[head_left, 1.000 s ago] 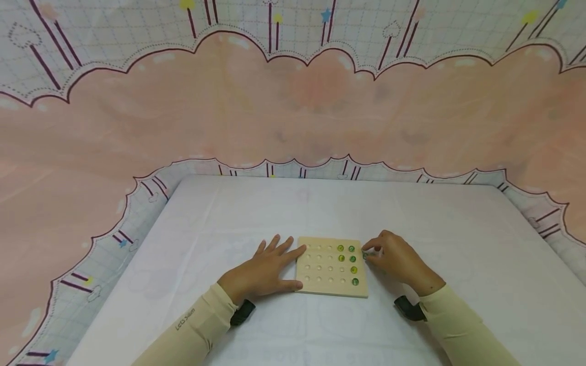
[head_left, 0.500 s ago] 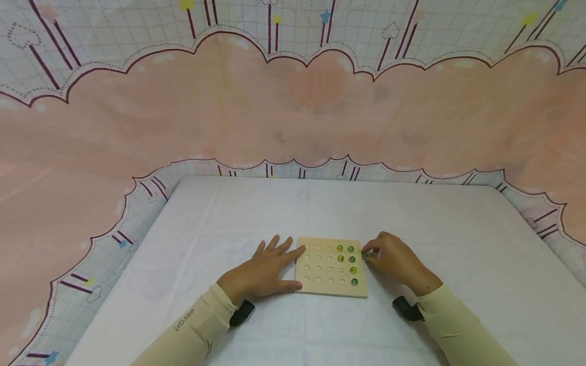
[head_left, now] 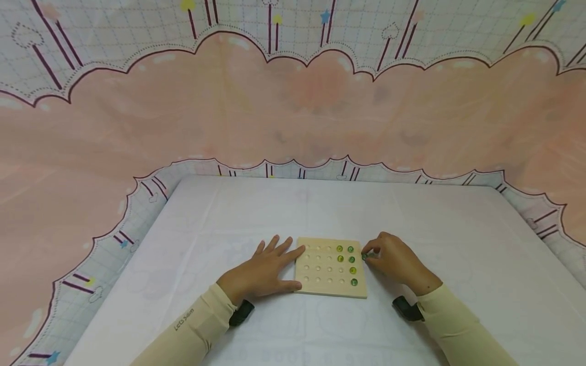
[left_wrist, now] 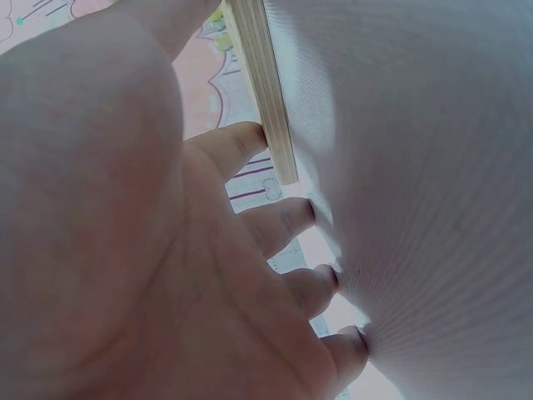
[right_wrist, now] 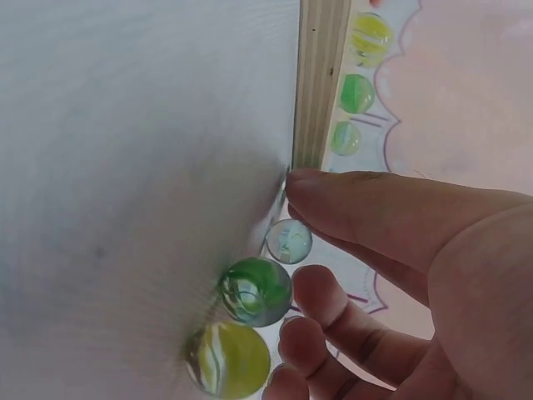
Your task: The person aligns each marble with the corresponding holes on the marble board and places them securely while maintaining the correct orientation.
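A square wooden board (head_left: pixel 322 277) with rows of round dimples lies on the white table. Several green and yellow marbles (head_left: pixel 352 260) sit in its right-hand columns. My left hand (head_left: pixel 274 259) lies flat on the table, its index finger and thumb against the board's left edge (left_wrist: pixel 268 92). My right hand (head_left: pixel 368 254) rests at the board's right edge, thumb tip against the wood (right_wrist: pixel 321 83). Its fingers curl round three loose marbles on the table: a pale one (right_wrist: pixel 289 241), a green one (right_wrist: pixel 255 291) and a yellow one (right_wrist: pixel 227 360).
The white table (head_left: pixel 320 208) stretches far beyond the board on every side. A pink and pale blue patterned cloth (head_left: pixel 293 112) hangs behind and around the table. Both arms wear cream sleeves with dark wrist straps (head_left: pixel 407 308).
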Demonstrator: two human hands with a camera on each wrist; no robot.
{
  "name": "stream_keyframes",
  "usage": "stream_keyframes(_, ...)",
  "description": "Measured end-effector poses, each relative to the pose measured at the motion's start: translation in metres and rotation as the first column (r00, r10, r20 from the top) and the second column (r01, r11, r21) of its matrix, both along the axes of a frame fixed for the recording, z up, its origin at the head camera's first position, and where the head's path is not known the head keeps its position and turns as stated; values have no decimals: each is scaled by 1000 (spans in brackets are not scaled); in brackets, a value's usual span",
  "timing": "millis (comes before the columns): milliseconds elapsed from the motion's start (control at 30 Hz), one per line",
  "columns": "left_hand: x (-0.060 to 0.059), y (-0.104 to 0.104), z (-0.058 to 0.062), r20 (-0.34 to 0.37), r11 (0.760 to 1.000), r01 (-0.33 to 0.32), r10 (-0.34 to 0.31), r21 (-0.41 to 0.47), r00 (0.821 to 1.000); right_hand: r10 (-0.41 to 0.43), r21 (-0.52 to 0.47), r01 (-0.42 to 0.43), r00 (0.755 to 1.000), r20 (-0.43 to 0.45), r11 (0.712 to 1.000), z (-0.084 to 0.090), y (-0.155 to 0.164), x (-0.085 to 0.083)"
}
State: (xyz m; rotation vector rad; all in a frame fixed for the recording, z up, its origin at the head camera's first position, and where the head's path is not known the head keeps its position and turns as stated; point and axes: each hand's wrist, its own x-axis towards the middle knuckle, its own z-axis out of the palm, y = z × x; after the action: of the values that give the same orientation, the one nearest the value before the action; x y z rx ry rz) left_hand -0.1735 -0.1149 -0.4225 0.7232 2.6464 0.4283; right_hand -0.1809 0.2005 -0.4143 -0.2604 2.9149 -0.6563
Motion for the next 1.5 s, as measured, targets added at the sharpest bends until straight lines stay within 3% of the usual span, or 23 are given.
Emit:
stream_keyframes(433, 0, 1, 1, -9, 1000, 7, -7, 1, 1000, -26, -2, 26, 999, -23, 1000, 6, -2, 3)
stream_keyframes(1100, -2, 1, -1, -12, 1000, 14, -14, 4, 1000, 31, -36, -35, 991, -129, 999, 15, -12, 10)
stream_keyframes(1500, -1, 1, -1, -16, 1000, 15, -15, 9, 1000, 4, -88, -9, 998, -55, 996, 17, -23, 15)
